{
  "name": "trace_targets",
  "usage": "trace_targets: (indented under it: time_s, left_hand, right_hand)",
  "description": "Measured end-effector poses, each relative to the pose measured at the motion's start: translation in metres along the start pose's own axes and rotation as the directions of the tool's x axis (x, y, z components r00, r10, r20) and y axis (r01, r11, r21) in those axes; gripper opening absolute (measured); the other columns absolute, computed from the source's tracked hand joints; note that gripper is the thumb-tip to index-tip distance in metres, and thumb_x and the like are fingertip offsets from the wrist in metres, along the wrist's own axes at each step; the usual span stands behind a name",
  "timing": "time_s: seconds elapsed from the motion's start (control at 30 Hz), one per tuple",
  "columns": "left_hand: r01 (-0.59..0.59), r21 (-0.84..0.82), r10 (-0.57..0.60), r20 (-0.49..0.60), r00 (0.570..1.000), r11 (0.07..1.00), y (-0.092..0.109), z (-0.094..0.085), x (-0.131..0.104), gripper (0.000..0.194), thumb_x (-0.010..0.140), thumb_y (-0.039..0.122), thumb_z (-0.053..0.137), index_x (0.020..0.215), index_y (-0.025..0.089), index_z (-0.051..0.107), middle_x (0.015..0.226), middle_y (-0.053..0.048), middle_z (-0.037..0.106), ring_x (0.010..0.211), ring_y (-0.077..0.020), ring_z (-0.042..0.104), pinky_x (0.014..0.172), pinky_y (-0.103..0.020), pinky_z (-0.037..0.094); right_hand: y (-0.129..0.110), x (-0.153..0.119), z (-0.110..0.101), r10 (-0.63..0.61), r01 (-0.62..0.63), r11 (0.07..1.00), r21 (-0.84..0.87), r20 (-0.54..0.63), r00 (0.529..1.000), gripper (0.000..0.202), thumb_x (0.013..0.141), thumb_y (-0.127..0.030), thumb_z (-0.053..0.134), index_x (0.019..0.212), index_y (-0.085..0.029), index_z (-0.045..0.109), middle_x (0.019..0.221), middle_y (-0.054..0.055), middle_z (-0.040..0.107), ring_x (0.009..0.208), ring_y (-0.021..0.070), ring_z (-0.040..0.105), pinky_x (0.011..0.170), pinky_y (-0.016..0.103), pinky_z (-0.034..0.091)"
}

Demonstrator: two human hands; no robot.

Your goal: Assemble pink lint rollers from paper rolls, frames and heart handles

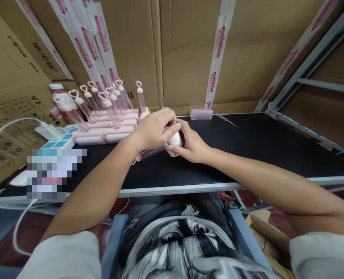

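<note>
Both hands meet over the black tabletop (218, 151), closed around one pink-and-white device (175, 140) with a rounded white end. My left hand (157, 126) wraps it from the left and above, thumb lying across it. From the right, my right hand (192, 143) grips the same piece between thumb and fingers. Most of the device is hidden by the fingers. A clear pinkish tube (150, 153) extends leftward below my left hand; whether it joins the held device I cannot tell. Just behind my left hand stands another pink piece with an upright heart-topped tube (141, 99).
Several pink-and-white devices (119, 133) with upright heart-topped tubes are lined up at left. A bottle (60, 93), a power strip (63, 139) and a white cable (15, 122) lie beyond them. At the back sit a translucent pink case (201, 113) and a thin pointed tool (226, 120).
</note>
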State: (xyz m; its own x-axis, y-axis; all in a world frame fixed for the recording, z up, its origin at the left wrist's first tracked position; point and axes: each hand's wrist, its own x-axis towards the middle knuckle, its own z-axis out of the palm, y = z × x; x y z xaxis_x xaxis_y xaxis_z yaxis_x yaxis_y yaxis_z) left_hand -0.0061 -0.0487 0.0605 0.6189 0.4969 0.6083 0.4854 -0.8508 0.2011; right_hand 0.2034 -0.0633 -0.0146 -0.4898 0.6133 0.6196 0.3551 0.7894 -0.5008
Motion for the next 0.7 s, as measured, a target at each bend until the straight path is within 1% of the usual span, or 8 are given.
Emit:
trace_targets:
  time_s: [0.1,0.2,0.27,0.33,0.43,0.57,0.63,0.7]
  left_hand:
    - [0.023,0.056,-0.028,0.090,0.996,0.998,0.005,-0.005,0.001,0.031,0.101,0.047,0.055,0.083,0.023,0.049,0.084,-0.004,0.061,0.074,-0.0195,0.054,0.070,-0.036,0.040]
    - [0.031,0.127,-0.048,0.128,0.991,0.991,0.010,-0.008,0.002,0.030,0.102,0.048,0.055,0.087,0.022,0.051,0.090,-0.005,0.064,0.078,-0.0201,0.058,0.071,-0.036,0.041]
    - [0.016,0.151,-0.036,0.133,0.990,0.988,0.010,-0.007,0.002,0.030,0.104,0.048,0.052,0.089,0.022,0.053,0.094,-0.006,0.065,0.082,-0.0209,0.060,0.072,-0.036,0.043]
    - [-0.009,0.159,-0.010,0.121,0.993,0.987,0.009,-0.005,0.002,0.032,0.109,0.046,0.044,0.093,0.021,0.054,0.097,-0.008,0.066,0.086,-0.0219,0.063,0.075,-0.037,0.045]
    - [-0.058,0.165,0.043,0.091,0.995,0.985,0.010,-0.003,0.002,0.034,0.112,0.044,0.036,0.096,0.021,0.055,0.099,-0.009,0.067,0.090,-0.0228,0.064,0.077,-0.038,0.047]
    - [-0.103,0.142,0.097,0.049,0.994,0.984,0.018,-0.007,0.000,0.033,0.112,0.045,0.035,0.095,0.022,0.051,0.097,-0.008,0.066,0.086,-0.0216,0.063,0.075,-0.037,0.047]
    - [-0.110,0.135,0.103,0.058,0.993,0.985,0.021,-0.011,0.001,0.032,0.112,0.045,0.035,0.095,0.022,0.049,0.095,-0.007,0.066,0.084,-0.0206,0.062,0.074,-0.036,0.046]
    - [-0.113,0.134,0.101,0.095,0.990,0.985,0.022,-0.016,0.001,0.031,0.112,0.045,0.035,0.095,0.023,0.048,0.094,-0.006,0.065,0.082,-0.0201,0.062,0.074,-0.036,0.046]
  right_hand:
    - [0.008,0.001,0.003,-0.040,0.037,0.998,-0.058,-0.057,0.998,0.092,0.095,-0.054,0.077,0.168,-0.029,0.026,0.159,0.020,0.056,0.128,0.0370,0.072,0.106,0.053,0.061]
    - [0.016,0.002,0.006,-0.140,0.135,0.989,-0.057,-0.109,0.984,0.091,0.097,-0.051,0.075,0.168,-0.026,0.022,0.147,0.020,0.064,0.114,0.0332,0.077,0.095,0.051,0.065]
    - [0.019,0.002,0.007,-0.151,0.147,0.988,-0.040,-0.110,0.982,0.092,0.099,-0.050,0.073,0.169,-0.026,0.019,0.138,0.017,0.070,0.105,0.0308,0.079,0.090,0.048,0.066]
    - [0.018,0.002,0.007,-0.126,0.125,0.992,-0.017,-0.098,0.987,0.095,0.100,-0.052,0.072,0.172,-0.026,0.016,0.125,0.013,0.075,0.097,0.0293,0.079,0.086,0.046,0.066]
    - [0.014,0.001,0.005,-0.109,0.109,0.994,-0.003,-0.106,0.988,0.099,0.100,-0.058,0.072,0.173,-0.026,0.015,0.111,0.008,0.077,0.088,0.0283,0.078,0.082,0.045,0.066]
    - [0.009,0.000,0.001,-0.182,0.175,0.982,-0.065,-0.132,0.974,0.097,0.100,-0.064,0.070,0.172,-0.027,0.016,0.110,0.008,0.076,0.086,0.0281,0.078,0.079,0.044,0.066]
    - [0.008,0.001,-0.001,-0.225,0.214,0.972,-0.096,-0.126,0.966,0.094,0.102,-0.064,0.066,0.172,-0.026,0.015,0.115,0.010,0.075,0.092,0.0294,0.079,0.081,0.044,0.066]
    - [0.008,0.002,-0.002,-0.249,0.236,0.964,-0.119,-0.109,0.962,0.092,0.105,-0.064,0.062,0.173,-0.026,0.012,0.126,0.013,0.074,0.101,0.0310,0.079,0.086,0.045,0.067]
